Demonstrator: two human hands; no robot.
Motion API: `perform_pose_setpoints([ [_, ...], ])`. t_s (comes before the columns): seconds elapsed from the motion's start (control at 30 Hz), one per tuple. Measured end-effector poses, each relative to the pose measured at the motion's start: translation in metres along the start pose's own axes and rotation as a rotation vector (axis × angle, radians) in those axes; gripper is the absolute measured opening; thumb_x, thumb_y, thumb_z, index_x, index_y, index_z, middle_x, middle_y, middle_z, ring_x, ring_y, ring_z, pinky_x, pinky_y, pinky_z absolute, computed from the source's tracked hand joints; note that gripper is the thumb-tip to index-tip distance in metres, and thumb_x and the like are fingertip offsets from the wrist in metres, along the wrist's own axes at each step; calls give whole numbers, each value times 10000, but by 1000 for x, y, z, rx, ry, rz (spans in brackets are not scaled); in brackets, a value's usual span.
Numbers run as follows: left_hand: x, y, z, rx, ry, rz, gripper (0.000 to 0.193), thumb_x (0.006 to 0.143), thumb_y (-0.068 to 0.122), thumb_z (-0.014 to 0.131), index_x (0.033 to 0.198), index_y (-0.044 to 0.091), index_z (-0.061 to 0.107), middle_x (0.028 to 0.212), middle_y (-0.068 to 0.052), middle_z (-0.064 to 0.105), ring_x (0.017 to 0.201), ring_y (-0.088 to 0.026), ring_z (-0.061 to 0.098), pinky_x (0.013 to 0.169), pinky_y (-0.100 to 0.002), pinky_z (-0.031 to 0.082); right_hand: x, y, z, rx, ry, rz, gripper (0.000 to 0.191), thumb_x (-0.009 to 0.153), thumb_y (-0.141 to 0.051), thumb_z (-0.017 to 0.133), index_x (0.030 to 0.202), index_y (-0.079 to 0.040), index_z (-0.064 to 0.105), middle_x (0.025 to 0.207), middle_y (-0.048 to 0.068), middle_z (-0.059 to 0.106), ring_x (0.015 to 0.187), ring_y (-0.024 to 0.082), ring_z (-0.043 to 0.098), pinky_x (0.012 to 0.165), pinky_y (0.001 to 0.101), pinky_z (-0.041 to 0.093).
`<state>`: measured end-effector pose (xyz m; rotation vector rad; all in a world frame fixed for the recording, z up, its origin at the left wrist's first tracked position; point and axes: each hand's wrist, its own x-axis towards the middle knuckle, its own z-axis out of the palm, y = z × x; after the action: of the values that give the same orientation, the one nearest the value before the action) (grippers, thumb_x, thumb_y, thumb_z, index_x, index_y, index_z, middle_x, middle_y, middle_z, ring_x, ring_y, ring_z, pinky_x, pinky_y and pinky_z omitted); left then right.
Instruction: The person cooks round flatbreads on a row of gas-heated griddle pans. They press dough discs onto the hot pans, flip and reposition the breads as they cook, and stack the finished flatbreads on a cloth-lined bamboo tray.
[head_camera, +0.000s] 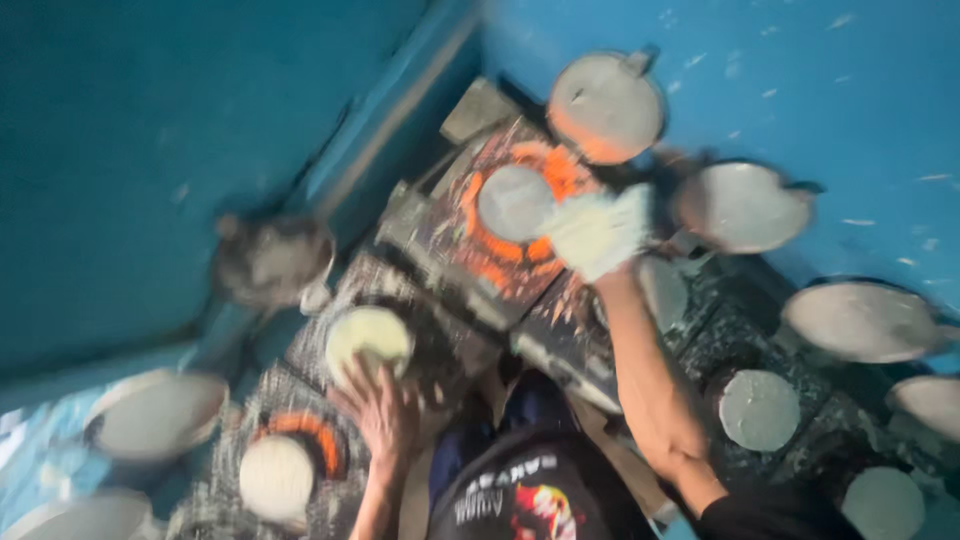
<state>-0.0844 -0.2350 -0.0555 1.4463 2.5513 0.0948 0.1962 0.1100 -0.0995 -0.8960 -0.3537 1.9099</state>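
Looking down through heavy motion blur. Right hand (598, 232), wrapped in a pale cloth or glove, reaching out to the glowing orange burner (520, 215) and touching the edge of the grey disc (515, 202) lying on it; impossible to tell how far those fingers are closed under the covering, or whether anything is pinched. Left hand (383, 412) bare, fingers (367, 385) spread open, tips resting against the near rim of a pale yellowish disc (368, 338) on a dark surface, not gripping it. Just beyond that hand, toward the lower left, another whitish disc (276, 478) sitting over a second orange ring (312, 432). Grey round plates (606, 104) lying scattered on the blue floor (860, 90) around the burners, well apart from both hands. Dark round pot (272, 262) standing to the left.
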Motion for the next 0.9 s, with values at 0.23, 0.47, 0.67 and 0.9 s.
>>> perform_pose_setpoints([
  [0.23,19,-30,8,-171,75,-157,506,776,269,740,1231,58,667,1643,-184,285,1532,-484,119,1174,-730,35,-51,23,6,10,-1,82,437,931,-441,508,1090,-64,661,1057,118,697,1005,310,646,825,482,556],
  [0.47,25,-118,-104,-1476,138,-372,508,934,169,632,1413,51,511,1509,-163,513,1388,-288,485,1143,-361,374,-123,89,67,-57,-64,491,507,951,-523,505,1142,-90,688,1150,100,731,1109,327,669,795,489,606],
  [0.67,-53,-214,-206,-847,114,-87,272,930,117,666,1185,28,636,1360,-122,676,1165,-288,687,848,-413,579,-155,170,137,-261,-200,419,558,1026,-573,462,1228,-95,668,1225,90,716,1143,327,703,744,436,530],
  [0.9,-115,-260,-100,-407,26,-16,319,770,145,762,1082,102,712,1340,-140,567,1267,-381,515,1056,-541,397,-152,291,178,-1738,-958,-1100,307,981,-227,570,1243,-160,715,1271,104,743,1218,277,692,1063,406,558],
])
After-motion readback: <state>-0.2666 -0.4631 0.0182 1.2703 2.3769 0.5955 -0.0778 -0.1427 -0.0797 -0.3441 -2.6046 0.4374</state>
